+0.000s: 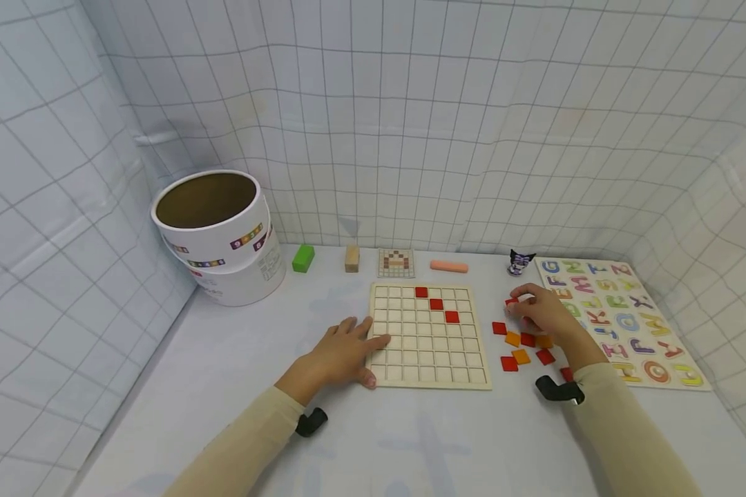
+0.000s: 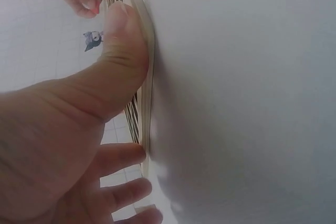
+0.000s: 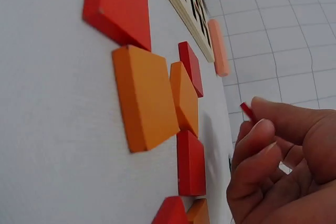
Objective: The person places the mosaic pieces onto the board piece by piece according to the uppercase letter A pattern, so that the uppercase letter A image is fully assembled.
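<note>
Centrally, a pale grid board lies flat on a white table, its face divided into square cells by thin lines. Three red tiles occupy cells in its upper part, stepping diagonally downward to the right. The left hand rests at the left edge of the board, fingers extended and spread, gripping nothing; its thumb lies by the near left corner, as the left wrist view confirms. The right hand is closed in a fingertip pinch on one small red tile, located to the right of the board's upper part. Whether this tile touches the table cannot be told.

Below and beside the right hand lie loose red pieces and loose orange pieces, in a cluster between the grid board and an alphabet board; several meet at their edges or corners, and some are partly hidden by the arm.

Along the rear, from left to right: a white bucket, a green block, a wooden block, a small patterned card, a peach-coloured stick and a dark-eared figurine. Behind them hangs white cloth with a grid of lines.
</note>
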`<state>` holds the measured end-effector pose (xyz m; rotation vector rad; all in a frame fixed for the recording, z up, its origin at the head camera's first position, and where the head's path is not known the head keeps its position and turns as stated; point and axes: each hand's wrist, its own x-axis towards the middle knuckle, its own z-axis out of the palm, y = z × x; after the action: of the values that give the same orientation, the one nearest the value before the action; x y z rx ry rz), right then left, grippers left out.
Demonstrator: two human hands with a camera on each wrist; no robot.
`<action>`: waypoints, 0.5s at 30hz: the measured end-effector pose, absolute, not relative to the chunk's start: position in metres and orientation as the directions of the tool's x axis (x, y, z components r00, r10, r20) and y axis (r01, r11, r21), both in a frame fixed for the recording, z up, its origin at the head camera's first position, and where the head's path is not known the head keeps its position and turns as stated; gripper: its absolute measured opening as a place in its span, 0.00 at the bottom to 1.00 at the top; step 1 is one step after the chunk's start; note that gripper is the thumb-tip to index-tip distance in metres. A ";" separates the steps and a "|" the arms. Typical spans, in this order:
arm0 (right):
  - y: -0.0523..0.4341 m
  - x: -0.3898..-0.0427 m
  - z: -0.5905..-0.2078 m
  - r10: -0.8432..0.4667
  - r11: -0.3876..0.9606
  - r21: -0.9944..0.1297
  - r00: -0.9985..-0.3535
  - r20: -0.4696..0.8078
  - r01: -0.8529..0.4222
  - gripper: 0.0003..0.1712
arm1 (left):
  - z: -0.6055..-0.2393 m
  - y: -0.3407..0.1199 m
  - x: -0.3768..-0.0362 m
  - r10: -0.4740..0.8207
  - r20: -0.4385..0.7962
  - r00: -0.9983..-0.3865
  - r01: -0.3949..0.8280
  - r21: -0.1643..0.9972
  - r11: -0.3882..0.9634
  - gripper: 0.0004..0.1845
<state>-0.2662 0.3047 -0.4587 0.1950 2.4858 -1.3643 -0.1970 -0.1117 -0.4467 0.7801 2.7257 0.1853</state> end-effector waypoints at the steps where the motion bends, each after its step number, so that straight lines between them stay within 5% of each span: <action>1: 0.306 -0.267 -0.459 -0.036 0.505 -0.825 -0.948 -0.315 0.254 0.26 | -0.446 -0.111 -0.197 0.536 -0.245 -0.808 0.501 0.192 0.844 0.48; 9: 0.287 -0.274 -0.461 -0.120 0.291 -0.925 -0.949 -0.291 0.247 0.28 | -0.448 -0.112 -0.193 0.554 -0.235 -0.799 0.529 0.164 0.833 0.47; 15: 0.227 -0.289 -0.452 -0.259 0.338 -0.931 -0.938 -0.233 0.138 0.26 | -0.448 -0.111 -0.195 0.551 -0.229 -0.803 0.520 0.182 0.834 0.47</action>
<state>-0.2891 0.2270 -0.4523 -0.1072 2.2682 -1.6292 -0.1946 -0.1112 -0.4481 0.8176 2.7425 0.1600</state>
